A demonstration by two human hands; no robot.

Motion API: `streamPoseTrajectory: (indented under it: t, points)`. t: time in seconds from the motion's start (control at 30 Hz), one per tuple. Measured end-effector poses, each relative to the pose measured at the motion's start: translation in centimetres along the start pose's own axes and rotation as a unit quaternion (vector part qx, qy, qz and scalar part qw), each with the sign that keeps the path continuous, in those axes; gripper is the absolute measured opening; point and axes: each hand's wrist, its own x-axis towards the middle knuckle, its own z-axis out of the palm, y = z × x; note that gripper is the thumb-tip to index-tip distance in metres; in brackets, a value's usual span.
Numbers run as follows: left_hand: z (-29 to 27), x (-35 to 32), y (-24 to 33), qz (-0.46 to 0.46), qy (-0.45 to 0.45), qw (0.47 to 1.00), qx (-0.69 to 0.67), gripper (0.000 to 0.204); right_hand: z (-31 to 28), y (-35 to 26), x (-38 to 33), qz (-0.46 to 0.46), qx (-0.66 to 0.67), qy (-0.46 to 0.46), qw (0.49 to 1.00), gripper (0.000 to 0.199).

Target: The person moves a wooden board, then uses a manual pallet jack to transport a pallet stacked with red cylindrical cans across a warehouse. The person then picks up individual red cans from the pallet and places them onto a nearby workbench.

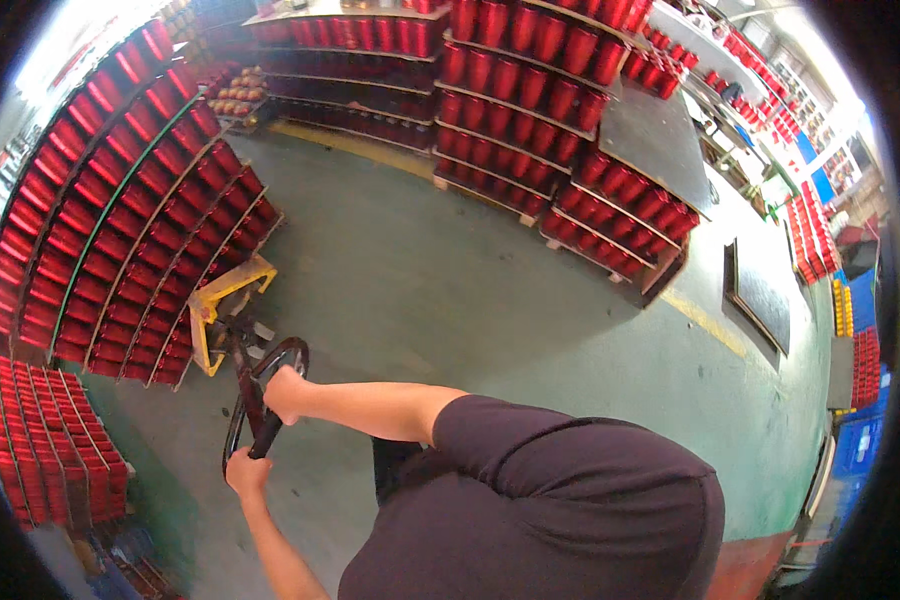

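Both hands are on the loop handle (260, 400) of a pallet jack, low left of centre in the frame. The right hand (283, 392) is wrapped around the upper end of the black loop, fingers closed tight over it; the left hand (245, 470) is shut on the lower end, nearer the bottom edge. The handle's long axis runs up and slightly right, so the hands sit one above the other along it. From there the dark tiller leans to the yellow jack body (220, 300), which sits up and left of the fingers, tucked under a tall pallet stack of glossy red spools (135, 210). Smooth grey-green concrete floor (450, 280), more red spool stacks along the top.
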Motion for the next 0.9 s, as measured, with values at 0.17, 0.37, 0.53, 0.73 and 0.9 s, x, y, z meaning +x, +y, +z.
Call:
streamPoseTrajectory:
  t: [0.17, 0.37, 0.53, 0.73, 0.9]
  points:
    - [0.0, 0.3, 0.1, 0.04, 0.029, 0.999, 0.021, 0.023, 0.4, 0.2, -0.7, 0.018, 0.013, 0.028, 0.999, 0.021]
    - [0.3, -0.6, 0.5, 0.018, 0.042, 0.999, 0.007, 0.022, 0.7, 0.2, -1.0, 0.018, 0.003, 0.043, 0.999, 0.02]
    - [8.4, -1.6, -1.0, 0.067, 0.062, 0.996, -0.018, 0.022, 8.9, -0.3, -1.2, 0.049, -0.043, 0.055, 0.996, 0.022]
    - [8.9, -4.6, -2.5, 0.087, 0.077, 0.993, -0.011, 0.021, 8.7, -2.9, -4.2, 0.052, -0.034, 0.038, 0.997, 0.021]
    - [10.7, -5.5, -3.5, 0.048, 0.014, 0.999, -0.006, 0.025, 10.9, -4.2, -5.2, 0.059, -0.061, 0.068, 0.994, 0.02]
